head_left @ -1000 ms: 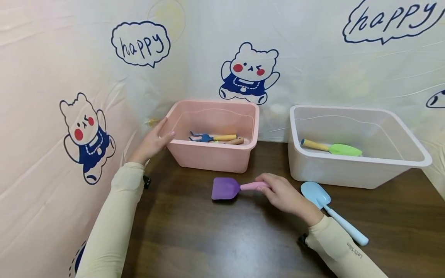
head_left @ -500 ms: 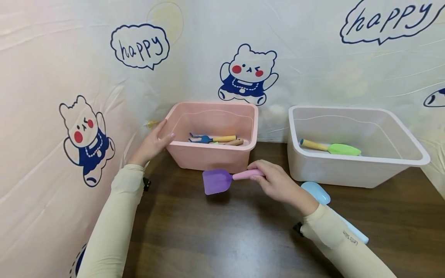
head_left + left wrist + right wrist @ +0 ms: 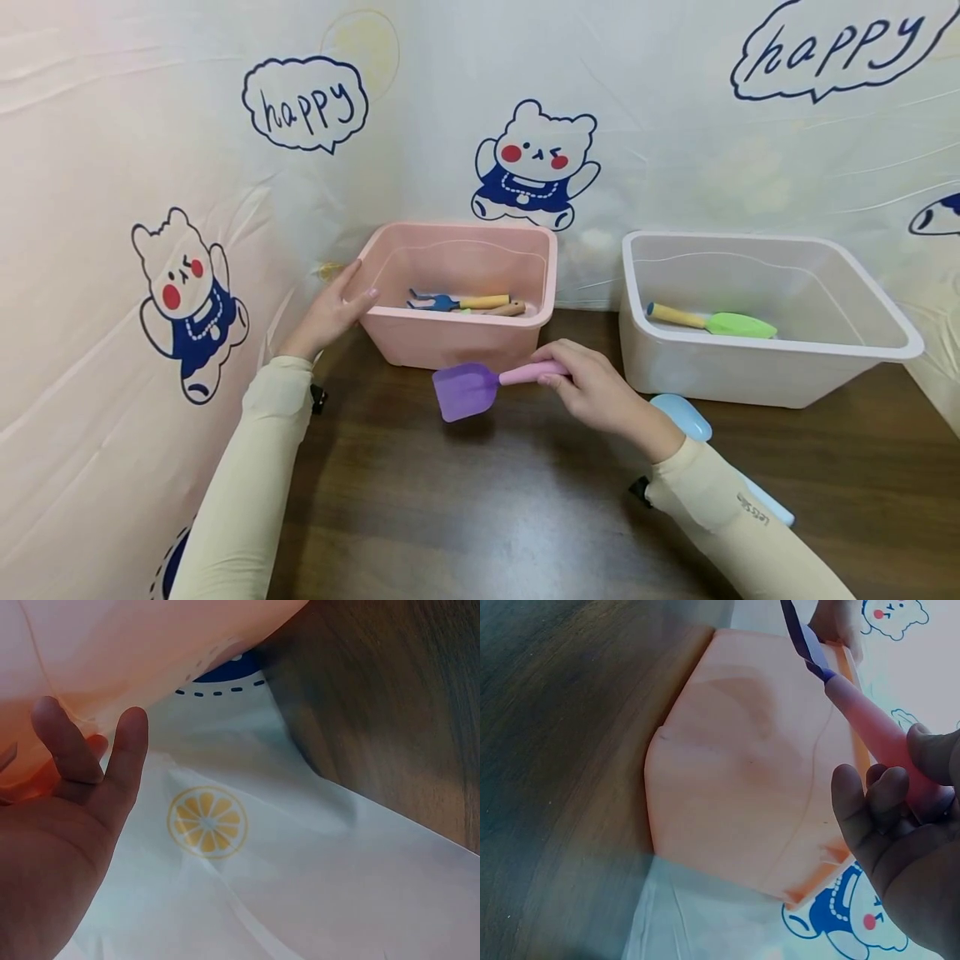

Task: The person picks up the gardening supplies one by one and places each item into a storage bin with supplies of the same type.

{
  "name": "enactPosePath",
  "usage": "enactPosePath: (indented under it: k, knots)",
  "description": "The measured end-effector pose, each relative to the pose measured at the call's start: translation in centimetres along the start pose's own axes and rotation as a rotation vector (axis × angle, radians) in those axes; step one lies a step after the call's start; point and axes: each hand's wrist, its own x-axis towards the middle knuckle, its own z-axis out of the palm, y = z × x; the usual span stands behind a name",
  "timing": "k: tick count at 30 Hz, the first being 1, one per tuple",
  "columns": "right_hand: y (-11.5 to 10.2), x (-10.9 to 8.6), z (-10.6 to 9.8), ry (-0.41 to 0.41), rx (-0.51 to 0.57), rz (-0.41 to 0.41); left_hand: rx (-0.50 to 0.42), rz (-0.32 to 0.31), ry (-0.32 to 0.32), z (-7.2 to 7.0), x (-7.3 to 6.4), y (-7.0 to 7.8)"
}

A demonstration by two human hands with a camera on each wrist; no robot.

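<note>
My right hand (image 3: 596,390) grips the pink handle of a purple toy shovel (image 3: 467,390). Its flat blade points left, above the table and overlapping the lower front wall of the pink bin (image 3: 457,337). At that bin's left rim rests my left hand (image 3: 327,312), thumb near the front corner; the left wrist view shows its fingers (image 3: 129,750) loosely extended beside the pink wall. Inside the pink bin lie a blue hand fork (image 3: 442,302) with a yellow handle and a wooden handle (image 3: 508,309), its other end hidden by the front wall.
To the right stands a white bin (image 3: 750,367) containing a green trowel (image 3: 738,325) with a yellow handle. A light blue shovel (image 3: 682,415) lies on the brown table (image 3: 450,517), partly behind my right forearm. Printed cloth (image 3: 420,125) hangs behind and at left.
My right hand has lifted the purple shovel and carried it slightly left and toward the pink bin, tilting the blade. The left hand has stayed at the rim.
</note>
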Motion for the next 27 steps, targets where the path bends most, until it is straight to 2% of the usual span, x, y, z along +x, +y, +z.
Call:
enactPosePath:
  k: [4,8,13,19,22,27]
  knots:
    - [-0.3,-0.1,0.0,-0.006,0.026,0.023,0.001,0.001,0.009,0.0,0.0,0.1]
    - [-0.2,-0.3,0.2,0.002,0.021,0.014,0.004,0.008,0.016,0.0,-0.1,0.1]
    - [0.1,-0.8,0.7,0.024,0.0,-0.008,-0.027,0.021,0.032,0.3,0.0,-0.5]
    - [0.2,-1.8,1.4,0.015,0.008,0.016,-0.074,0.049,0.067,1.0,0.0,-0.6]
    - [0.1,-2.0,1.3,0.026,0.002,0.007,-0.104,0.044,0.058,1.0,-0.3,0.0]
    - [-0.1,-1.9,0.8,0.08,-0.011,-0.012,-0.107,0.016,0.031,0.2,-1.8,2.3]
